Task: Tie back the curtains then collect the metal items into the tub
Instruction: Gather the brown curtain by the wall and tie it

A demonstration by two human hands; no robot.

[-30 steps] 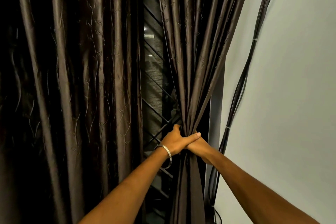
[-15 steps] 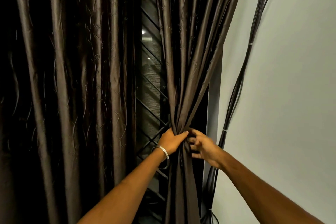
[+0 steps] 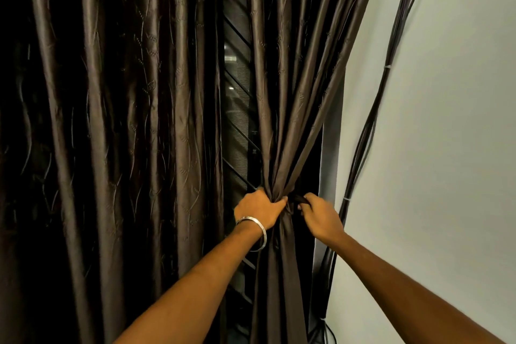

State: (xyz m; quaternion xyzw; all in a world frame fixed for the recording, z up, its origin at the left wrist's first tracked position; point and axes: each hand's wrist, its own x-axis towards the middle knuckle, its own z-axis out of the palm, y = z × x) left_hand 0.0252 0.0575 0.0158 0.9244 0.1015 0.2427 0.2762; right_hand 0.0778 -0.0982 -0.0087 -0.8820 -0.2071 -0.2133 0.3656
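so the right curtain (image 3: 290, 98) is bunched into a tight waist down low, and everything here sits around that bunch. the left hand (image 3: 258, 208) is on the bunch's left side, fingers wrapped round the gathered folds, so that grip is full of curtain fabric. there's a silver bangle (image 3: 255, 230) on that wrist, just below the hand. the right hand (image 3: 319, 216) is on the bunch's right side, fingers curled in and pinching a dark strip or fold (image 3: 297, 200) right at the waist. can't tell if that's a tieback or just more of the curtain, too dark there. so that grip is narrow and holding that dark bit.

left of the bunch there's a gap showing a window with diagonal bars (image 3: 237, 126), and further left the other curtain (image 3: 111, 134) hangs loose and straight. right of the bunch is a plain pale wall (image 3: 446, 176), with a bundle of black cables (image 3: 371, 126) running down it, cinched with small white ties.

below the waist the fabric drops straight down out of view.
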